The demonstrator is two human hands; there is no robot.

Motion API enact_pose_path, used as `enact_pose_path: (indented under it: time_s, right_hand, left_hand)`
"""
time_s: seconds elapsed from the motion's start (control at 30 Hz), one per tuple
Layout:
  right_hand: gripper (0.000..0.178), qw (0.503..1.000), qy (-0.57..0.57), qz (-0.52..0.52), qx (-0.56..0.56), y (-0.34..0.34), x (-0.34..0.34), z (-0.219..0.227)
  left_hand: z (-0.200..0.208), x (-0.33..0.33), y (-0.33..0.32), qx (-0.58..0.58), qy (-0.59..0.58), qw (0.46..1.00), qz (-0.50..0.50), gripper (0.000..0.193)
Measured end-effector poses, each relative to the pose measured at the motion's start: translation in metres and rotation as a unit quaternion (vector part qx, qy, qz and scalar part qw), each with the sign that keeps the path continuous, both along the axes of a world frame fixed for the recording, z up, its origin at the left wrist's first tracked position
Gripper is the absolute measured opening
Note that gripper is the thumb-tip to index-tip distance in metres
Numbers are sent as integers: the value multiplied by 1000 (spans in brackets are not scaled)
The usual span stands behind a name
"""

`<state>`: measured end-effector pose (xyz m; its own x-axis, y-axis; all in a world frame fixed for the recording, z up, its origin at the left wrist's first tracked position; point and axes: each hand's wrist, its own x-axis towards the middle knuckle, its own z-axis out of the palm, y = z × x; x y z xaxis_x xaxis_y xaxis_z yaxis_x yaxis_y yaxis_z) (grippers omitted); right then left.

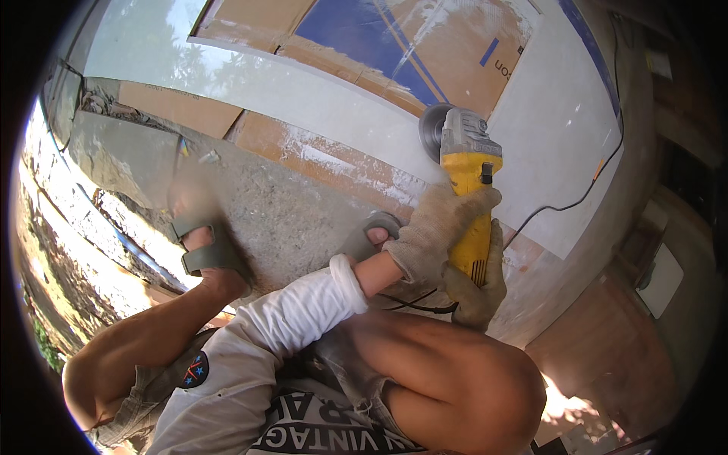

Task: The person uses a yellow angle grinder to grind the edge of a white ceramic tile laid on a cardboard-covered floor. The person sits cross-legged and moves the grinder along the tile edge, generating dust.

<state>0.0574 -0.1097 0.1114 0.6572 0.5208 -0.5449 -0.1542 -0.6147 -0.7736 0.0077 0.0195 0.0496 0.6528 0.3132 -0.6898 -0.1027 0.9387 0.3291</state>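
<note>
Head view: left hand (436,226), right hand (481,297) both gripping grinder (465,168) over slab (565,144); white powder (322,158) on cardboard (262,139); I judge work partway, remainder unclear.

Your angle grinder (469,171) is yellow and grey, your gloves (436,227) beige, your sleeve (303,311) white, the cardboard (462,64) brown with blue patches.

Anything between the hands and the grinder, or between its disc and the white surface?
Only the work gloves come between hands and grinder: left hand around its yellow body, right hand at its rear end. Nothing visible stands between the disc and the white surface; whether they touch, I can't tell.
</note>
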Motion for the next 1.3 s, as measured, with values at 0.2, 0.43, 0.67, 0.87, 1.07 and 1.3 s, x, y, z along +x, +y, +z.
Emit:
enact_pose_path:
  time_s: [0.2, 0.43, 0.67, 0.87, 1.07, 1.3]
  right_hand:
    - [87, 999, 26, 22, -15, 11, 1, 8]
    - [84, 994, 108, -10, 18, 9, -9, 3]
    - [88, 999, 30, 11, 10, 2, 5, 0]
    - [87, 999, 18, 30, 3, 7, 5, 2]
    - [88, 999, 25, 38, -8, 9, 6, 1]
    - [89, 998, 25, 46, 18, 7, 8, -3]
  left_hand:
    - [-1, -7, 3, -44, -10, 999, 30, 30]
    - [-7, -10, 6, 29, 48, 998, -38, 35]
    - [-5, -6, 2, -19, -21, 999, 20, 29]
    - [-2, -7, 3, -50, -31, 998, 39, 28]
    - [1, -13, 4, -31, -16, 999, 34, 30]
    - [-11, -7, 4, 6, 39, 999, -5, 35]
